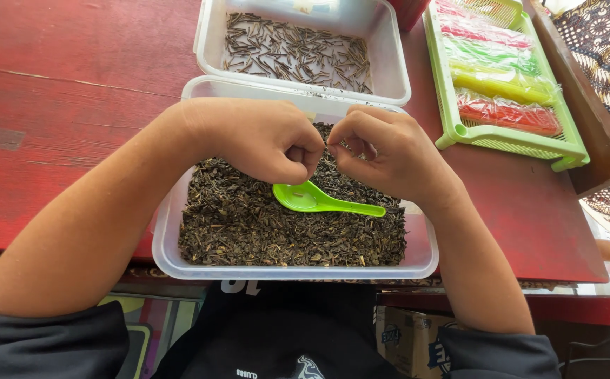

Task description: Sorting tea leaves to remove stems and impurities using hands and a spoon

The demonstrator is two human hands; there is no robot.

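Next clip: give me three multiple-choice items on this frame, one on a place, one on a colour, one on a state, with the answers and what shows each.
1. Where does the green spoon lie?
A. On the dried leaves in the near tub
B. In the far tub
C. On the red table

2. What colour is the basket holding the packets?
A. Blue
B. Light green
C. White

3. How are the left hand and right hand held?
A. Flat on the table
B. Gripping the spoon
C. Fingertips pinched together above the leaves

Answers: 1 A, the spoon rests on the dark leaves; 2 B, its rim and slats are light green; 3 C, both hands meet fingertip to fingertip over the near tub.
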